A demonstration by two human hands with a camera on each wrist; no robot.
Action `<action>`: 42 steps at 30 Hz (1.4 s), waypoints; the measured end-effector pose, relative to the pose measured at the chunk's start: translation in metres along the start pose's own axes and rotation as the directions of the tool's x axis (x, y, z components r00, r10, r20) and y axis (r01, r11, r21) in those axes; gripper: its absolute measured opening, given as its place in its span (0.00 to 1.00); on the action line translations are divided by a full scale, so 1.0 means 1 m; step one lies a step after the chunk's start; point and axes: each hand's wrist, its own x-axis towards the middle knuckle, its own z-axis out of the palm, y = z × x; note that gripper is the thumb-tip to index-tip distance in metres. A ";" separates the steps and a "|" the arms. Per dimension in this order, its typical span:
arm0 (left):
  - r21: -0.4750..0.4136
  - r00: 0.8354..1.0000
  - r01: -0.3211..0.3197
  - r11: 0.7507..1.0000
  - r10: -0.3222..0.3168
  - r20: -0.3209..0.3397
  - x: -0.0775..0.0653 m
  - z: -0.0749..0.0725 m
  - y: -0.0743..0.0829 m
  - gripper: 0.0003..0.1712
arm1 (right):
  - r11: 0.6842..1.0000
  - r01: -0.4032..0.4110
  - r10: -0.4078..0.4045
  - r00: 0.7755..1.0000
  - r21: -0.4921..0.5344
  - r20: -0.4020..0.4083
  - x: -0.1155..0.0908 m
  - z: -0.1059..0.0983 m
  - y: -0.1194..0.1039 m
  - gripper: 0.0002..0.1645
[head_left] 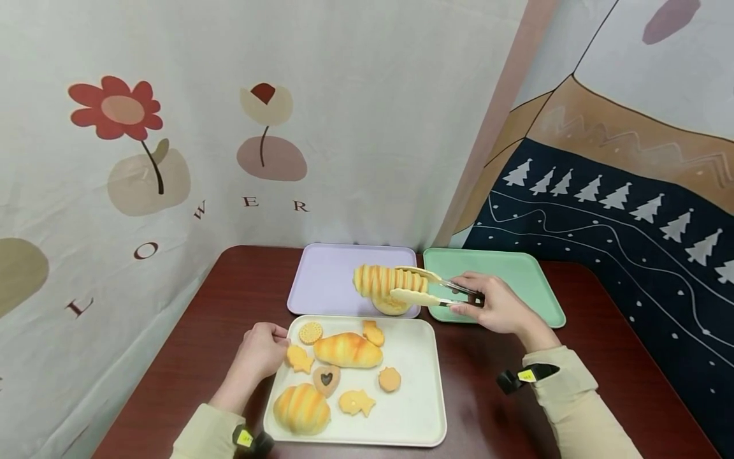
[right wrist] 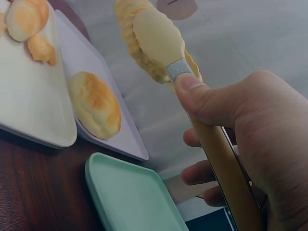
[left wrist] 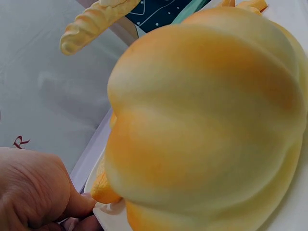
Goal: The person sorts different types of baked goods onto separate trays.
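Observation:
My right hand (head_left: 496, 305) holds a pair of tongs (right wrist: 211, 159) with cream-coloured tips, thumb along one arm. Between the tips is a long, ridged yellow bread (head_left: 373, 279), raised above the lavender tray (head_left: 323, 274). A round bun (right wrist: 95, 105) lies on that tray, partly hidden by the raised bread in the head view. My left hand (head_left: 259, 350) pinches the upper left edge of the white tray (head_left: 410, 411). On this tray sit a long bread (head_left: 348, 350), a striped round bread (head_left: 302, 409) and several biscuits, among them a heart-shaped one (head_left: 326, 378) and a fish-shaped one (head_left: 357, 402).
A green tray (head_left: 504, 271) stands at the back right, beside the lavender one. All the trays are on a dark reddish-brown table (head_left: 189, 357). Behind it hangs a printed cloth (head_left: 367, 127), with a dark blue tree-patterned part (head_left: 602, 255) on the right.

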 end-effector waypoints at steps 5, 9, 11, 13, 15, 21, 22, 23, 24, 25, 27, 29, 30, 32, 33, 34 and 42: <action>0.003 1.000 0.003 1.000 -0.003 0.001 -0.001 0.000 0.000 0.08 | 1.000 0.010 -0.011 1.000 -0.022 -0.007 0.008 -0.004 0.001 0.28; 0.005 1.000 0.002 1.000 -0.002 0.000 -0.001 0.000 0.000 0.08 | 0.999 0.007 -0.008 1.000 -0.044 -0.019 0.014 -0.007 0.004 0.28; 0.006 1.000 0.002 1.000 -0.002 -0.001 -0.001 -0.001 0.000 0.08 | 0.999 -0.004 0.003 1.000 -0.044 -0.022 0.017 -0.008 0.005 0.29; 0.006 1.000 0.001 1.000 -0.001 -0.003 -0.002 -0.001 -0.001 0.08 | 0.999 -0.015 0.014 1.000 -0.044 -0.022 0.020 -0.008 0.007 0.29; 0.004 1.000 0.004 1.000 -0.004 -0.002 -0.002 -0.001 -0.001 0.07 | 0.999 -0.029 0.028 0.999 -0.043 -0.015 0.022 -0.008 0.009 0.29; 0.003 1.000 0.010 1.000 -0.010 -0.001 -0.001 0.000 -0.001 0.07 | 0.997 -0.056 0.056 0.998 -0.060 -0.002 0.031 -0.009 0.015 0.31; 0.003 1.000 0.010 1.000 -0.010 -0.001 -0.001 0.000 -0.001 0.07 | 0.996 -0.059 0.059 0.998 -0.061 -0.002 0.032 -0.009 0.016 0.31; 0.002 1.000 0.010 1.000 -0.010 -0.002 -0.001 0.000 -0.001 0.07 | 0.996 -0.061 0.061 0.998 -0.065 -0.003 0.034 -0.009 0.017 0.31; 0.000 1.000 0.010 1.000 -0.010 -0.002 -0.001 0.000 -0.001 0.07 | 0.996 -0.060 0.060 0.998 -0.065 -0.002 0.036 -0.008 0.018 0.31; -0.002 1.000 0.010 1.000 -0.010 -0.003 -0.001 0.000 -0.001 0.07 | 0.996 -0.061 0.061 0.998 -0.063 0.000 0.037 -0.008 0.020 0.31; -0.003 1.000 0.010 1.000 -0.010 -0.003 -0.002 0.000 0.000 0.07 | 0.996 -0.067 0.068 0.998 -0.067 0.002 0.040 -0.008 0.022 0.31; -0.005 1.000 0.012 1.000 -0.012 -0.005 -0.002 -0.001 -0.001 0.07 | 0.994 -0.079 0.080 0.997 -0.073 0.004 0.044 -0.007 0.023 0.32; -0.004 1.000 0.012 1.000 -0.012 -0.005 -0.002 -0.001 -0.001 0.07 | 0.993 -0.084 0.084 0.996 -0.078 0.006 0.045 -0.006 0.023 0.32; -0.002 1.000 0.010 1.000 -0.010 -0.007 -0.003 -0.001 0.000 0.07 | 0.991 -0.093 0.094 0.995 -0.092 0.011 0.049 -0.005 0.024 0.32; -0.002 1.000 0.010 1.000 -0.010 -0.008 -0.003 -0.001 0.000 0.07 | 0.990 -0.096 0.098 0.995 -0.100 0.015 0.050 -0.004 0.024 0.32; -0.003 1.000 0.009 1.000 -0.009 -0.008 -0.003 -0.001 0.000 0.07 | 0.989 -0.097 0.100 0.995 -0.108 0.017 0.052 -0.003 0.024 0.32; -0.004 1.000 0.018 1.000 -0.018 -0.013 -0.003 0.000 0.000 0.07 | 0.987 -0.082 0.088 0.995 -0.135 0.042 0.063 0.000 0.027 0.30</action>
